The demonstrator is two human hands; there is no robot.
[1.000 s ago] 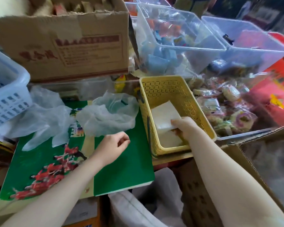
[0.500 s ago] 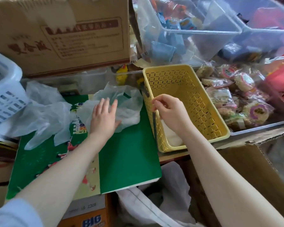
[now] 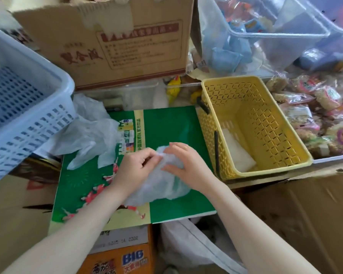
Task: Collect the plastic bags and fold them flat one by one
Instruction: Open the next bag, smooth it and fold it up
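Right now I have both hands on one bag, a crumpled, translucent white one with a faint green tint where the board shows through. It lies on the near middle of that green board, just left of the yellow basket. My left hand has its fingers curled, pinching the bag's far edge; my right hand grips the same bunched edge from the other side, fingers bent over the film.

I judge this film to be very light, limp and a little slippery, so it will not hold a crease by itself and any draught or quick move could lift it. The sensible place to take hold is at the mouth or the two handle loops, pulling them apart to spread the body flat against the board, then pressing air out with a flat palm before each fold. Pinching the middle would only bunch it more.

A second loose bag waits on the far left of the board, partly over its edge beside the blue basket. What looks like a folded white one already lies in the near end of the yellow basket.
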